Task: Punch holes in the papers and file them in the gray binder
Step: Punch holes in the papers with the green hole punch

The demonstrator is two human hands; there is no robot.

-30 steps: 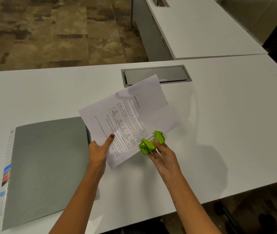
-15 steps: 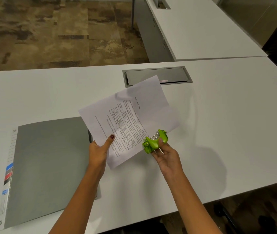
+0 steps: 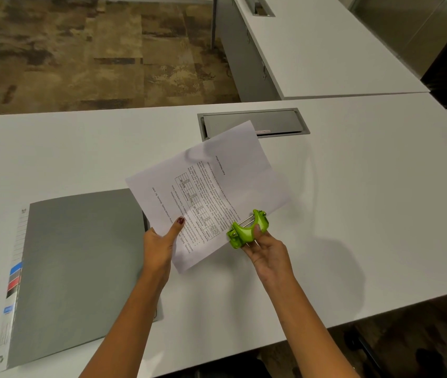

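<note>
A printed white paper (image 3: 208, 192) is held tilted above the white desk (image 3: 366, 200). My left hand (image 3: 161, 244) pinches its lower left edge, thumb on top. My right hand (image 3: 267, 252) grips a small green hole punch (image 3: 247, 229) clamped over the paper's right-hand edge, thumb pressing on its top. The closed gray binder (image 3: 80, 268) lies flat on the desk to the left, its labelled spine facing left, and the paper's corner overlaps its right edge.
A gray cable hatch (image 3: 255, 122) is set into the desk behind the paper. A second white desk (image 3: 326, 45) stands at the back right. Patterned carpet (image 3: 80, 50) lies beyond the far edge. The near desk edge runs below my forearms.
The hole punch and my right hand have slid slightly up along the paper's edge. The paper and my left hand have hardly moved.
</note>
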